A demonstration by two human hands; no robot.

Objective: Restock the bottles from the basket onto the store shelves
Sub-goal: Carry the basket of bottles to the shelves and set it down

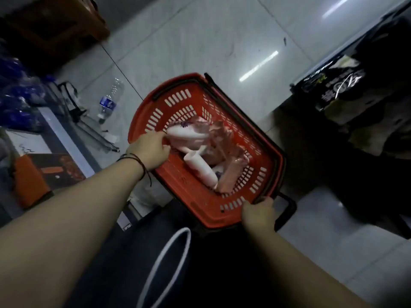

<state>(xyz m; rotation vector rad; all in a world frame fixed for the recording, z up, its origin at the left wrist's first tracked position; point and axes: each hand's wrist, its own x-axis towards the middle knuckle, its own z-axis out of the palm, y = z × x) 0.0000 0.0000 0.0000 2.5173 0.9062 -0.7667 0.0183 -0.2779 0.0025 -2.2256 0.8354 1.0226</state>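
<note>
In basket (191, 210) | left hand (149, 150) fingers clasp bottle (185, 134) | right hand (258, 213) grips rim (arm extended)

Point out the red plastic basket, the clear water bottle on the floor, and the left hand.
Red plastic basket (142, 112): head view, far-left rim.
Clear water bottle (109, 101): head view, blue label.
Left hand (151, 150): head view, back of hand.

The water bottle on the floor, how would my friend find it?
Start at the red basket in the middle. Look left, across the pale tiled floor. The water bottle there is clear with a blue label, outside the basket, unlike the pink bottles inside.
</note>
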